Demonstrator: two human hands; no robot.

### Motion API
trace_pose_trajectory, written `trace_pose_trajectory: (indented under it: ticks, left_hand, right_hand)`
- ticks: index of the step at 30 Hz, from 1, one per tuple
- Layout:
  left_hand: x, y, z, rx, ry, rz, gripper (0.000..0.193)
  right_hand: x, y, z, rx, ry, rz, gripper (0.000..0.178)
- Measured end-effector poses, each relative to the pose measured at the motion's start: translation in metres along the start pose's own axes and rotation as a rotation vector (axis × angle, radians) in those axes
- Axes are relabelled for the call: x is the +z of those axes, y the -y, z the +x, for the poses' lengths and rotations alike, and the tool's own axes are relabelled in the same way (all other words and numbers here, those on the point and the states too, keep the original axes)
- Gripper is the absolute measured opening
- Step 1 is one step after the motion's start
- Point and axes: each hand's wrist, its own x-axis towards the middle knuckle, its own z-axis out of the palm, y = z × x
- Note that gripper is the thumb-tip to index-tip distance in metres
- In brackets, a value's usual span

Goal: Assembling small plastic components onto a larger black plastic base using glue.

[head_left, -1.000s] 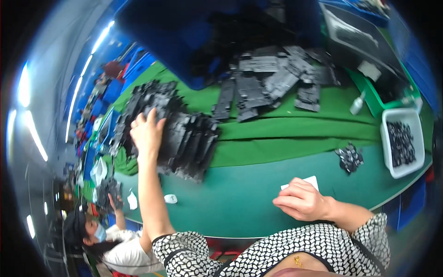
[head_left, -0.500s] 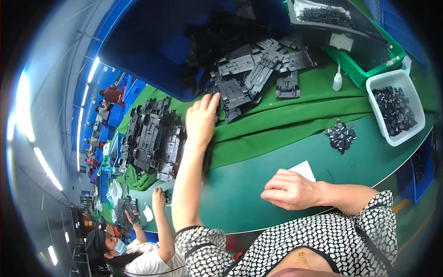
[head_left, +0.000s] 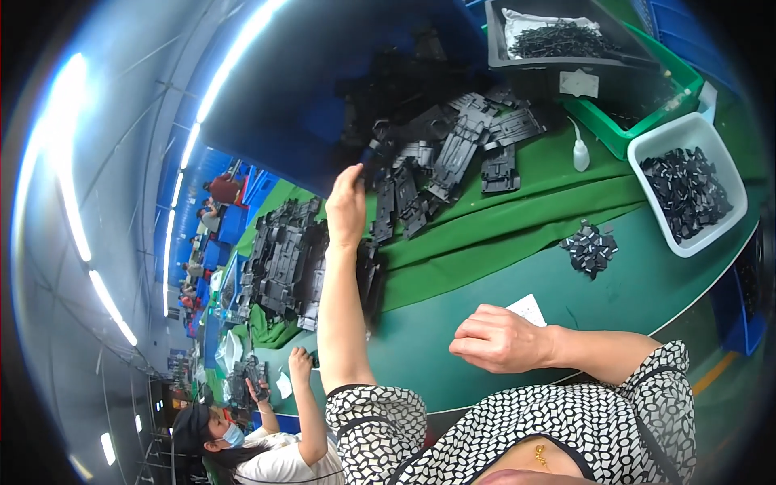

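My left hand (head_left: 346, 212) is stretched far over the table, seen edge-on with its fingers extended. Just right of it, beside a loose pile of black plastic frames (head_left: 462, 153), some frames (head_left: 396, 204) lie tilted on the green cloth. Whether the fingertips touch any frame I cannot tell. Left of my forearm stand stacked black frames (head_left: 279, 255), in rows. My right hand (head_left: 503, 338) rests closed above the near table edge, beside a small white paper (head_left: 528, 309). Its curled fingers hide whatever they may hold.
A blue bin (head_left: 267, 121) stands behind the frames. Farther right are a white squeeze bottle (head_left: 580, 155), a white tub (head_left: 638, 153) of small black pieces, a little heap of such pieces (head_left: 588, 249), and a black box (head_left: 525, 77) by a green crate (head_left: 602, 133). A co-worker (head_left: 267, 453) sits at left.
The whole view has shifted. My left hand has turned more edge-on, and the frames beside it have moved and now lie more tilted. My right hand keeps its closed pose.
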Motion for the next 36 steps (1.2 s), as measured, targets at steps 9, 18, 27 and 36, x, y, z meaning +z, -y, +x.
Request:
trace_pose_trajectory:
  ticks: [9, 18, 27, 36]
  left_hand:
    - [-0.052, -0.024, -0.036, -0.631, -0.395, -0.731, 0.018]
    - [-0.088, -0.101, -0.109, -0.842, -0.628, -1.277, 0.009]
    - [-0.070, -0.184, -0.167, -0.986, -0.532, -1.468, 0.012]
    - [-0.107, -0.228, -0.195, -1.232, 0.055, -2.460, 0.093]
  right_hand:
    - [0.003, 0.003, -0.002, -0.021, 0.027, 0.004, 0.014]
    - [-0.012, -0.008, 0.009, 0.416, -0.159, 0.264, 0.012]
    - [-0.033, -0.015, 0.027, 0.883, -0.504, 0.873, 0.044]
    - [-0.053, 0.002, 0.043, 0.746, 0.054, 0.960, 0.044]
